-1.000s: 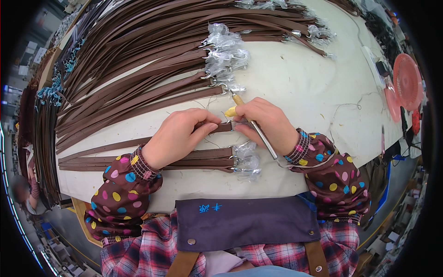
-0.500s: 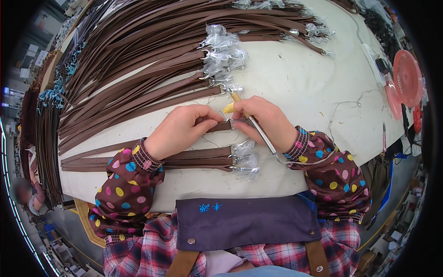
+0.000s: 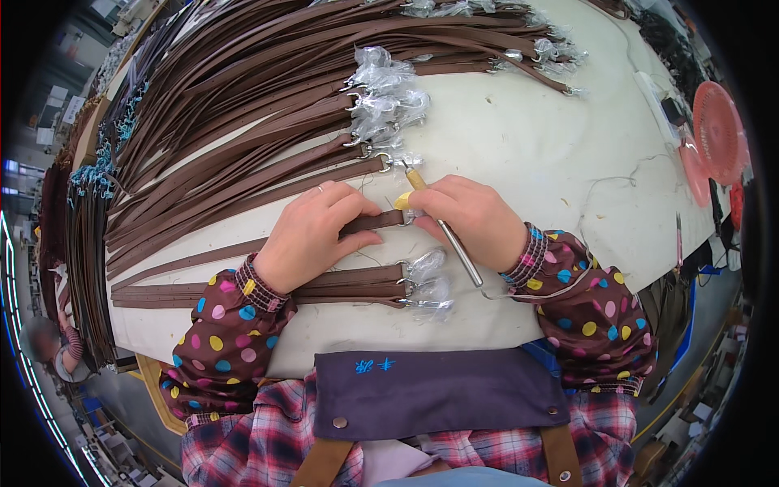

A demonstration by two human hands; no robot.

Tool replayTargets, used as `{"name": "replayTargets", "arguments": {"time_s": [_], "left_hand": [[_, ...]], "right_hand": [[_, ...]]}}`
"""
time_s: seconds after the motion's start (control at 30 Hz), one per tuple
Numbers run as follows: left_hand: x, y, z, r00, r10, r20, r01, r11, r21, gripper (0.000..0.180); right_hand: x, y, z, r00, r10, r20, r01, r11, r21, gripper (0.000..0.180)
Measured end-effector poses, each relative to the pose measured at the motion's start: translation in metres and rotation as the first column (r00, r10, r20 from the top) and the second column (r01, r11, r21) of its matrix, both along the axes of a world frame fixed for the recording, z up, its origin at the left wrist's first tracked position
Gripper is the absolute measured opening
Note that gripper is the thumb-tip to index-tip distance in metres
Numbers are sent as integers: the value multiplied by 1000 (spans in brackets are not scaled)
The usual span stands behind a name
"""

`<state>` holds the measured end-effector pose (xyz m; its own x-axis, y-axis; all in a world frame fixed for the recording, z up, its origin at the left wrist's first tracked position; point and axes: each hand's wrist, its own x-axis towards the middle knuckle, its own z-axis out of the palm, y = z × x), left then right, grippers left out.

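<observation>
The site was a workshop of the factory type, configured for strap work. Indicators: a broad pale worktable carried brown straps in dense rows, with metal end fittings under clear plastic wraps. A corded, pen-shaped tool was held above the surface. The operator wore a dark apron and spotted sleeve covers. Another person was located beyond the table's left side, near strip lights.
</observation>
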<state>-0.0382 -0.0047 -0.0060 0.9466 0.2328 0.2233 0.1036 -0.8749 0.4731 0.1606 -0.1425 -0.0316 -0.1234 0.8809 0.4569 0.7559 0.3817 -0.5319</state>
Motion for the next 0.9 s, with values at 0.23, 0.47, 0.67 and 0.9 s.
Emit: {"name": "replayTargets", "arguments": {"time_s": [0.23, 0.47, 0.67, 0.9], "left_hand": [[0, 0, 0, 999, -18, 47, 14, 997, 81, 19], [-5, -7, -1, 998, -45, 52, 39, 994, 98, 28], [-27, -19, 8, 995, -69, -76, 63, 995, -73, 22], [-8, 16, 3, 976, 209, 66, -219, 942, 253, 28]], "right_hand": [[0, 0, 0, 998, -41, -45, 41, 999, 15, 27], [0, -1, 7, 1000, -10, -20, 10, 1000, 16, 25], [1, -4, 5, 995, -16, -93, 17, 1000, 2, 21], [6, -1, 6, 975, -165, -148, 176, 983, 61, 21]]}}
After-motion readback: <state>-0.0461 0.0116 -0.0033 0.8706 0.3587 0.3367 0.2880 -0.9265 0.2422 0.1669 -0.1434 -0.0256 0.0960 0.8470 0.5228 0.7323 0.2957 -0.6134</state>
